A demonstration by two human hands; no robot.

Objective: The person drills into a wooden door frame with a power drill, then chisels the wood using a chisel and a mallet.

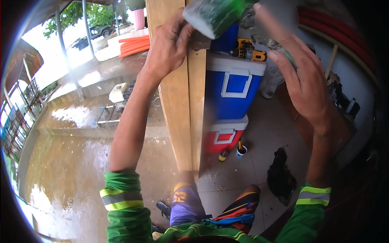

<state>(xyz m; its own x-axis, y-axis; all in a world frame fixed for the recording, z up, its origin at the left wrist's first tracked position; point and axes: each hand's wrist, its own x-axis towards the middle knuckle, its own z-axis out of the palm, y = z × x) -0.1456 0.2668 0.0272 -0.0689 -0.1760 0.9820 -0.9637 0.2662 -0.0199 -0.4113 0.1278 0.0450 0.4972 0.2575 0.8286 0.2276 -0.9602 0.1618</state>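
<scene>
At the top of the head view, my left hand [170,46] is raised beside a wooden door frame or post [178,101], its fingers curled in. They close at the lower left end of a green, partly clear object [214,18], blurred and cut off by the top edge; it looks like a plastic bottle or container. My right hand [302,77] is raised on the right, fingers stretched and thumb apart. Its blurred index finger points up towards the green object's right end. I see nothing held in that hand.
A yellow-black cordless drill [249,52] lies on a blue cooler [216,85], stacked on a red cooler [206,143]. On the floor are a small cup [241,151], a small bottle [223,155] and a black bag [281,178]. Orange pipes [133,46] lie outside, beyond wet concrete.
</scene>
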